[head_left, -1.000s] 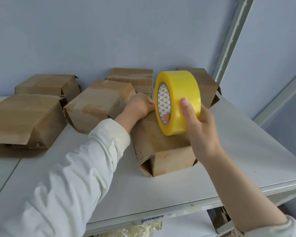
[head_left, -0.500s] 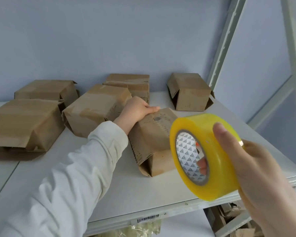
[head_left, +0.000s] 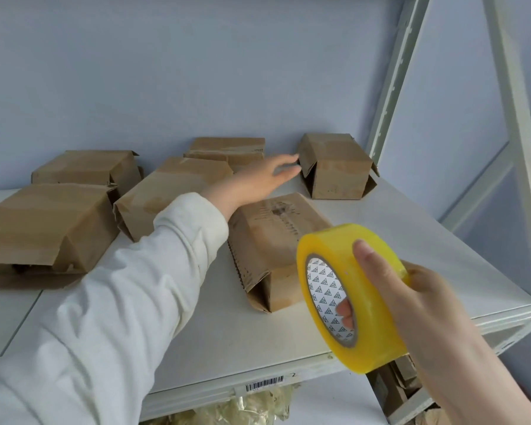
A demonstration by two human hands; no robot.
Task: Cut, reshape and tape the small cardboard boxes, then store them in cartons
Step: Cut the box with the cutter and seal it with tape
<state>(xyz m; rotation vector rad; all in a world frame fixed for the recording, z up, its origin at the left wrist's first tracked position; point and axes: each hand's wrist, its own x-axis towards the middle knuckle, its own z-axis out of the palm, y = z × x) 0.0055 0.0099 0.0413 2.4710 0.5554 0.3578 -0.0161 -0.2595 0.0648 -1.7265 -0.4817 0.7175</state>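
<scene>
The tape roll hides the near right corner of the nearest box, and most fingers of the right hand are lost behind it or inside its core. The left hand is blurred at the fingertips and covers part of the rear middle box. The far-left box is cut by the picture's edge. The barcode label on the front of the shelf is too small to read.

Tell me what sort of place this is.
Probably a storeroom or packing area: a perforated metal shelving upright, a barcode label on the shelf edge, and several brown cardboard boxes lying on it.
</scene>
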